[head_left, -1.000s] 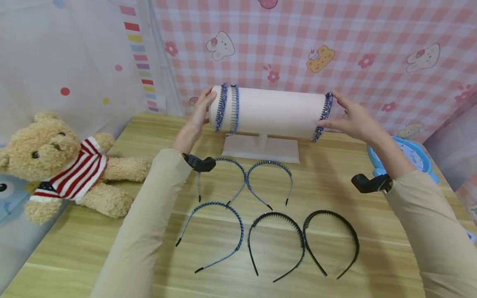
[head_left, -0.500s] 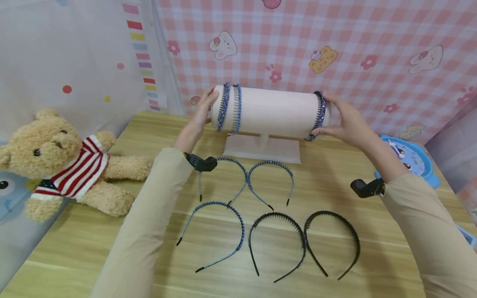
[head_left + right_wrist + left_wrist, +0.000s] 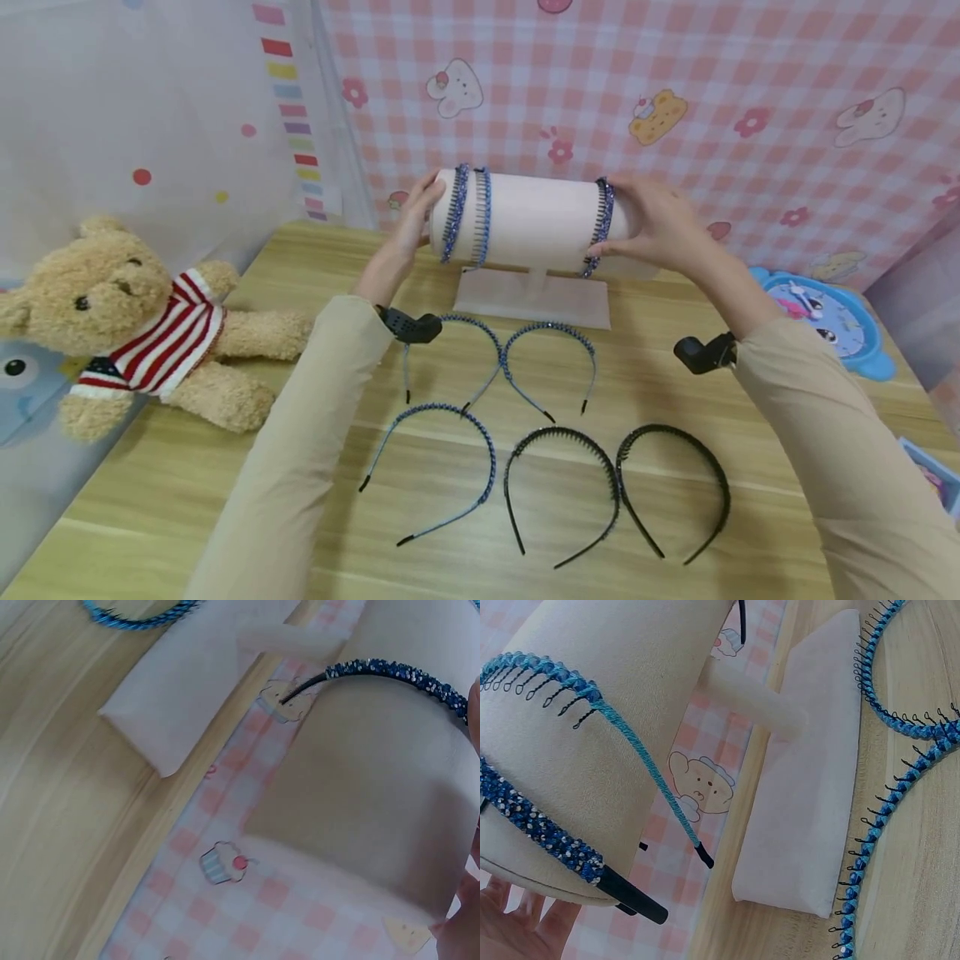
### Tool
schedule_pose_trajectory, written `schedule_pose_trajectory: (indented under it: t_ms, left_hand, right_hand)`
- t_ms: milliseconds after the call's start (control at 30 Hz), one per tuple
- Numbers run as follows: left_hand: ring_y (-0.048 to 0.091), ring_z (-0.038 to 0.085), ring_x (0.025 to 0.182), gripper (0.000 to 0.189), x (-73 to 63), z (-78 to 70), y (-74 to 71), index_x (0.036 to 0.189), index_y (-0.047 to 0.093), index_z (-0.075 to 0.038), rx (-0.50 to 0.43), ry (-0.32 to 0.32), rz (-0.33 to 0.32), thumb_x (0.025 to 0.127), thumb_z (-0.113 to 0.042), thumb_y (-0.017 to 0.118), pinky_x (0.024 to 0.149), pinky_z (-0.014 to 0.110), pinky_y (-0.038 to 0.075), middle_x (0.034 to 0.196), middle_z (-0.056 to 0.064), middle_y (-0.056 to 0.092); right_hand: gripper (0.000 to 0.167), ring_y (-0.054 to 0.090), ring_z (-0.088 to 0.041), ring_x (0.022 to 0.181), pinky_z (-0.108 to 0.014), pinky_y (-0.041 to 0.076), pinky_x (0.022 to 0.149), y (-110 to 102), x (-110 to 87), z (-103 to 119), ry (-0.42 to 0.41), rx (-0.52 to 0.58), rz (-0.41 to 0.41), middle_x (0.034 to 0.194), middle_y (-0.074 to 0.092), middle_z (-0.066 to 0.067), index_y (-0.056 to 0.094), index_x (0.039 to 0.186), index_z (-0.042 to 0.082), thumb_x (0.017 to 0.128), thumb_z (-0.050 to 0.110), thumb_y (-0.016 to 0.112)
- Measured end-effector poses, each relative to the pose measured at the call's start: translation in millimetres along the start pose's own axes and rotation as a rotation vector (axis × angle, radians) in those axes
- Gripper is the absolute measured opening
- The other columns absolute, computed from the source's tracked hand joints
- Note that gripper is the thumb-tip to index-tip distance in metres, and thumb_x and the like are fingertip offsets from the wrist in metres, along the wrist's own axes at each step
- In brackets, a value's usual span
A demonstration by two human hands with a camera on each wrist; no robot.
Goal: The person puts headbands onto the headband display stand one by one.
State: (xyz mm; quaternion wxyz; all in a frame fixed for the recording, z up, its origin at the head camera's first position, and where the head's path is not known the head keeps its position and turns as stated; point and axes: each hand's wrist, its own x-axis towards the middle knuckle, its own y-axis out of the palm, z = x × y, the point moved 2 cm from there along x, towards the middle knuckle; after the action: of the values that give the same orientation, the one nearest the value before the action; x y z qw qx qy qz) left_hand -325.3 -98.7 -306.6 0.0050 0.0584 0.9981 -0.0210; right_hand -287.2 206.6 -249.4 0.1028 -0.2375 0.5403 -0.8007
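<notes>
A pale cylindrical headband display stand stands at the back of the table on a flat base. My left hand grips its left end; in the left wrist view its fingers show beside that end. Just inward sit a glittery dark-blue headband and a blue beaded headband with wire teeth. Toward the cylinder's right end, my right hand pinches another glittery headband between thumb and fingers. In the right wrist view that glittery headband arches over the roll, with bare cylinder outside it.
Blue headbands and black headbands lie on the wooden table before the stand. A teddy bear lies at left. At right are a blue clock and a small blue box. Checked cloth hangs behind.
My right hand has moved the glittery headband leftward along the cylinder from its right end. My left hand still grips the left end. The view has shifted slightly.
</notes>
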Motion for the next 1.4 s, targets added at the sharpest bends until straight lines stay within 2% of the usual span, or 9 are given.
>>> schedule_pose_trajectory:
  t_ms: [233,500,767,1100,1400]
  left_hand:
    - [0.029,0.024,0.132,0.055,-1.9,-1.7,1.9,0.145,0.022,-0.027,-0.009,0.001,-0.002,0.094,-0.044,0.036,0.105,0.051,0.027,0.149,0.0,0.028]
    - [0.031,0.023,0.13,0.055,-2.1,-1.4,3.8,0.144,0.023,-0.028,-0.01,0.009,-0.004,0.093,-0.044,0.036,0.104,0.05,0.029,0.147,0.0,0.03]
    - [0.03,0.024,0.13,0.055,-2.6,-1.4,3.3,0.145,0.022,-0.028,-0.017,0.008,0.002,0.094,-0.043,0.036,0.105,0.049,0.029,0.147,0.0,0.03]
    - [0.031,0.023,0.13,0.055,-3.9,0.7,4.4,0.145,0.021,-0.027,-0.018,0.01,0.005,0.094,-0.043,0.035,0.104,0.049,0.03,0.147,0.0,0.03]
    - [0.03,0.023,0.131,0.057,-4.8,1.6,4.7,0.146,0.02,-0.026,-0.016,0.011,0.011,0.094,-0.043,0.035,0.105,0.049,0.029,0.148,0.0,0.028]
  right_hand:
    - [0.095,0.036,-0.036,0.13,-0.053,0.022,0.109,4,19.9,14,-0.001,-0.003,0.082,0.14,0.041,-0.018,0.034,0.14,0.005,0.067,0.049,0.076]
    - [0.095,0.033,-0.033,0.133,-0.05,0.017,0.112,8,35.6,32,-0.03,0.028,0.131,0.143,0.038,-0.016,0.032,0.141,0.007,0.068,0.052,0.073]
    - [0.094,0.035,-0.034,0.131,-0.049,0.029,0.108,9,50.1,41,0.016,0.011,0.224,0.143,0.038,-0.018,0.032,0.139,0.005,0.07,0.057,0.069]
    - [0.093,0.036,-0.034,0.13,-0.049,0.03,0.106,15,59.7,50,0.006,0.054,0.268,0.144,0.036,-0.017,0.03,0.141,0.006,0.072,0.052,0.07]
    - [0.093,0.03,-0.034,0.134,-0.052,0.015,0.112,24,66.5,58,-0.045,0.016,0.258,0.146,0.033,-0.014,0.027,0.142,0.008,0.073,0.054,0.068]
